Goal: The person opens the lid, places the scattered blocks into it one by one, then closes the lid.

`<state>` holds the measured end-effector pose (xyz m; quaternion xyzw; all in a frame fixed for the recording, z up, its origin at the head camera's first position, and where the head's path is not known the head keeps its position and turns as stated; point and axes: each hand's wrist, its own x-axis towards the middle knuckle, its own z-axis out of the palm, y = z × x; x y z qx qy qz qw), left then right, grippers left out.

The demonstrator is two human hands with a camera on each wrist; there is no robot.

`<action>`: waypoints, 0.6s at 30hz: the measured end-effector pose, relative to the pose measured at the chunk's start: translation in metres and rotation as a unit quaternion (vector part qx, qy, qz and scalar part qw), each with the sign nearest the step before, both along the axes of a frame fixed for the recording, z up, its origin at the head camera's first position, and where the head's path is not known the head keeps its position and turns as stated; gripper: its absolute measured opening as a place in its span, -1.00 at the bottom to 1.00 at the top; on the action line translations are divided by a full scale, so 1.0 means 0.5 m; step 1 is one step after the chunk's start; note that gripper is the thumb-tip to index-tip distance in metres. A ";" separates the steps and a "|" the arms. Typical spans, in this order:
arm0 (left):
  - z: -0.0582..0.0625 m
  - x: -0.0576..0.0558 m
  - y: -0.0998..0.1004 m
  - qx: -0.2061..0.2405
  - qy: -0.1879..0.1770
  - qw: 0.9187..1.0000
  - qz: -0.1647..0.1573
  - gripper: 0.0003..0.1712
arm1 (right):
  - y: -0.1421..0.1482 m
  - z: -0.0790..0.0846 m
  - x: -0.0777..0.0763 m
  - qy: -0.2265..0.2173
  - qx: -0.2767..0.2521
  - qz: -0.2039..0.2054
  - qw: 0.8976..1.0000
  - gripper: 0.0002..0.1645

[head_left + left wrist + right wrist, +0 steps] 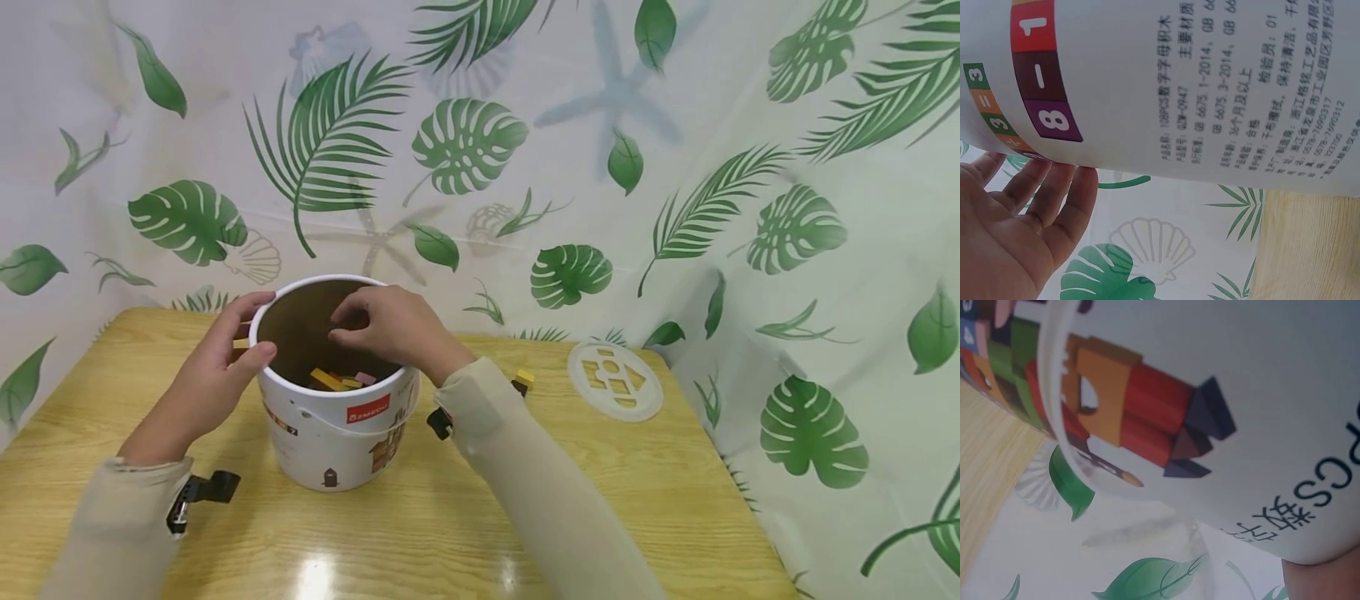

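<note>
A white bucket (pixel 337 442) with printed pictures and a red label stands on the table, its mouth tilted toward me in the head view. Inside lie several toy blocks (pixel 327 380), yellow and pinkish purple. My left hand (pixel 217 367) rests at the bucket's left side, thumb at the rim; the left wrist view has its fingertips (pixel 1087 178) against the printed wall. Over the mouth hangs my right hand (pixel 390 325), reaching in from the right. Its thumb and forefinger are bent and apart, with nothing visible between them; the other fingers are hidden.
A white round lid (pixel 651 400) with cut-out shapes lies on the wooden table (pixel 585 467) at the right. Close behind my right sleeve sits a yellow and dark brown block (pixel 523 380). A leaf-printed sheet (pixel 495 225) hangs behind and to the right.
</note>
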<state>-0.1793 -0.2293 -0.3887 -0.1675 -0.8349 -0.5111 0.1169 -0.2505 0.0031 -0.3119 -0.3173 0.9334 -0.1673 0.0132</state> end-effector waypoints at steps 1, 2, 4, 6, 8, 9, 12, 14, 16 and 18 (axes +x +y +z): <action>0.000 0.001 -0.001 0.000 0.000 1.000 0.001 -0.26 | -0.001 0.000 0.000 0.000 -0.001 0.001 1.000 -0.69; 0.000 0.002 -0.002 0.000 0.000 1.000 0.001 -0.26 | -0.002 -0.001 0.000 0.002 -0.002 0.001 1.000 -0.68; 0.001 0.003 -0.004 0.002 -0.003 1.000 0.002 -0.26 | -0.004 0.000 0.001 0.004 -0.006 0.003 1.000 -0.68; 0.001 0.004 -0.005 0.006 -0.004 1.000 0.000 -0.26 | -0.003 0.000 0.002 0.004 -0.017 0.003 1.000 -0.68; 0.001 0.004 -0.005 0.007 -0.005 1.000 -0.002 -0.26 | 0.001 -0.002 0.001 0.002 -0.044 0.007 0.999 -0.69; 0.001 0.004 -0.004 0.009 -0.006 1.000 -0.003 -0.26 | 0.004 -0.003 0.001 0.001 -0.063 0.009 0.998 -0.70; 0.002 0.003 -0.003 0.010 -0.008 1.000 -0.003 -0.25 | 0.018 -0.013 -0.005 -0.003 -0.150 0.018 0.989 -0.67; 0.001 0.002 -0.004 0.012 -0.010 1.000 -0.004 -0.25 | 0.032 -0.022 -0.011 -0.006 -0.221 0.022 0.975 -0.65; 0.001 0.001 -0.004 0.011 -0.011 1.000 -0.002 -0.25 | 0.053 -0.035 -0.019 0.018 -0.278 0.023 0.960 -0.62; 0.001 0.000 -0.005 0.012 -0.009 1.000 -0.003 -0.25 | 0.082 -0.051 -0.028 0.051 -0.318 0.016 0.947 -0.63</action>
